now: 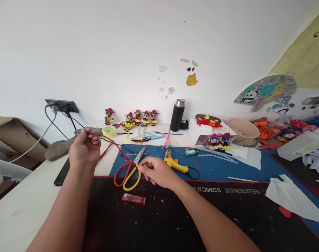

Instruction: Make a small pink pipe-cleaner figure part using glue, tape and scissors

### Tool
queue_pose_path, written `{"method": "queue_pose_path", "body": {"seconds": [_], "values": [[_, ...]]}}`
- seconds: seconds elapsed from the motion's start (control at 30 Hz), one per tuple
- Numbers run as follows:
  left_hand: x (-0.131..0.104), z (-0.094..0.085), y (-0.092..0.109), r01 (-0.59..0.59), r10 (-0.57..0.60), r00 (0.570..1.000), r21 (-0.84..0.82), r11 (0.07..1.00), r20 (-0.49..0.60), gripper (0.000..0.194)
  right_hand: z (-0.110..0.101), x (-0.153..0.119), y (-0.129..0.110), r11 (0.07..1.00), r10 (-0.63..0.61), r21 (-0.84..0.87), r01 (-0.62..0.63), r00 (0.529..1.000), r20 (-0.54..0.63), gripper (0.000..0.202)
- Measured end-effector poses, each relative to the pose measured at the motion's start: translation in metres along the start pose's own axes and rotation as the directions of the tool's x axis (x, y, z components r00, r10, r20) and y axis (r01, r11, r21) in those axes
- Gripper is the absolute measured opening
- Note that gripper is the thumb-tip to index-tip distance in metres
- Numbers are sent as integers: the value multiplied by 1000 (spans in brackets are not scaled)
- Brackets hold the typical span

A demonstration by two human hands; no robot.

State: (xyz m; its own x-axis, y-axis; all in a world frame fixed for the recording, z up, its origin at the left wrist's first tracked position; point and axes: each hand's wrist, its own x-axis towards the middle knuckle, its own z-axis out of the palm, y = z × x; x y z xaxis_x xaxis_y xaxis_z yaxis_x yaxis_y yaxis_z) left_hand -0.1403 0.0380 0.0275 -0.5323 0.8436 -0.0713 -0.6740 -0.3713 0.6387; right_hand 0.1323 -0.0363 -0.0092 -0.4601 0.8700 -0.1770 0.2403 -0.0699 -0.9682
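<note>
A thin red twisted cord (110, 140) stretches slantwise between my two hands. My left hand (83, 150) is raised at the left, its fingers closed on the upper end. Lower down, my right hand (156, 171) pinches the other end between thumb and fingers. A further red length slants down beside my left hand. Beneath the cord and right by my right fingertips lie scissors (140, 156) with one red and one yellow handle loop, blades pointing away. A pink lighter (134, 198) rests on the black mat just in front of them.
A yellow glue gun (176, 165) lies beyond my right hand on the blue mat (212, 161). Several small figurines (128, 121), a black thermos (177, 115) and a white box (197, 133) stand along the wall. White tissue (291, 194) lies at the right.
</note>
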Motion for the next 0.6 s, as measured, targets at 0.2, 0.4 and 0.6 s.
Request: {"method": "queue_pose_path", "body": {"seconds": [0.2,0.4,0.6], "values": [[-3,3,0,5,-5,1000,-11,1000,-13,26,3,0,4,999,-13,-44,14,1000,17,15],[-6,7,2,20,-21,999,-15,1000,-34,33,4,0,4,999,-13,-48,13,1000,15,15],[-8,9,2,28,-29,999,-23,999,-40,32,6,-3,-1,995,-9,-94,12,999,34,15]]}}
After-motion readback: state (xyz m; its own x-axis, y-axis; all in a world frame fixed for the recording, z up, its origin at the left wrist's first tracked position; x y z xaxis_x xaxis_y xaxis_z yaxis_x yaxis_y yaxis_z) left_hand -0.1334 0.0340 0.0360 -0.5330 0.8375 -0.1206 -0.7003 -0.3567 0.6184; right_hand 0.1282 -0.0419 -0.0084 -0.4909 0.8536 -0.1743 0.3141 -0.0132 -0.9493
